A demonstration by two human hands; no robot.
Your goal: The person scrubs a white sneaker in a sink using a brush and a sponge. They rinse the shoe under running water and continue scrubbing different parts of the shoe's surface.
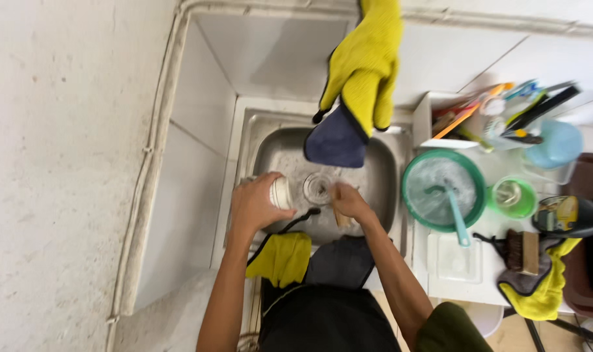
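Observation:
My left hand (256, 203) grips a white cup (281, 193) tipped on its side over the metal sink (381, 176). My right hand (350, 202) holds a wooden-handled brush (340, 214) beside a clear glass (317, 188) that stands in the sink basin. Both hands are low in the basin, close together. A yellow glove with a dark blue cuff (358, 78) hangs above the sink.
A yellow cloth (282, 259) lies over the sink's front edge. On the white counter to the right are a green bowl with a teal spoon (440, 189), a small green cup (512, 197), a white holder of utensils (479, 117), a brush (522, 251) and another yellow cloth (546, 291).

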